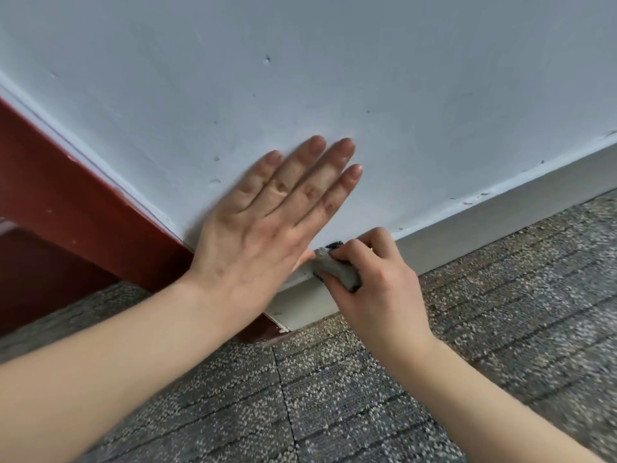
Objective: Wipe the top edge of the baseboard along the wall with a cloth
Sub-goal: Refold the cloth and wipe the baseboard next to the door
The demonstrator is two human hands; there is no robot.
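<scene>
Judging from the wall and its long baseboard stretching right, wiping looks barely begun. The left hand lies flat on the wall, fingers straight; the right hand grips the cloth on the baseboard's top edge near its left end.

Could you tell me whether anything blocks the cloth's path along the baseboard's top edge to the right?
Nothing visible does. The right hand holds the cloth on the baseboard by the red frame; rightward the edge runs bare. The left hand lies flat on the wall, left of the cloth.
</scene>
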